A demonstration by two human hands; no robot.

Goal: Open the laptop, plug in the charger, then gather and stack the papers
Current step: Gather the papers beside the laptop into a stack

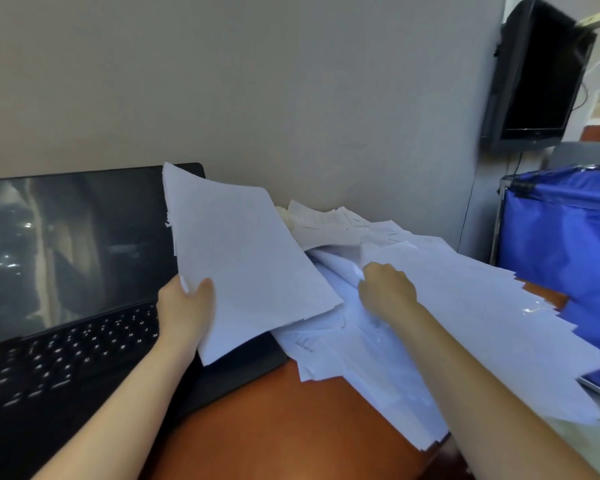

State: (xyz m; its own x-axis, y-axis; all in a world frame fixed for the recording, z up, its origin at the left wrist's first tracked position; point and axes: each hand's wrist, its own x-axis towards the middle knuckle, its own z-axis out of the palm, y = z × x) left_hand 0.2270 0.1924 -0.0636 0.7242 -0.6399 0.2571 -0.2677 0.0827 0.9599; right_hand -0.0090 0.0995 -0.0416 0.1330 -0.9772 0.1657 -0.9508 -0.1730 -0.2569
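Observation:
A black laptop [66,271] stands open at the left of the desk, its screen dark and its keyboard lit. My left hand [184,306] grips a sheaf of white papers [243,261] by its lower left edge and holds it raised over the laptop's right side. To the right, a wide spread of loose white papers [465,313] covers the desk. My right hand [385,289] rests among them with its fingers curled round the edge of a sheet. No charger or cable to the laptop shows.
The brown desk [274,427] shows bare wood at the front middle. A blue fabric bin [565,244] on a metal frame stands right of the desk. A black monitor [537,74] hangs on the wall above it. A grey wall runs behind the desk.

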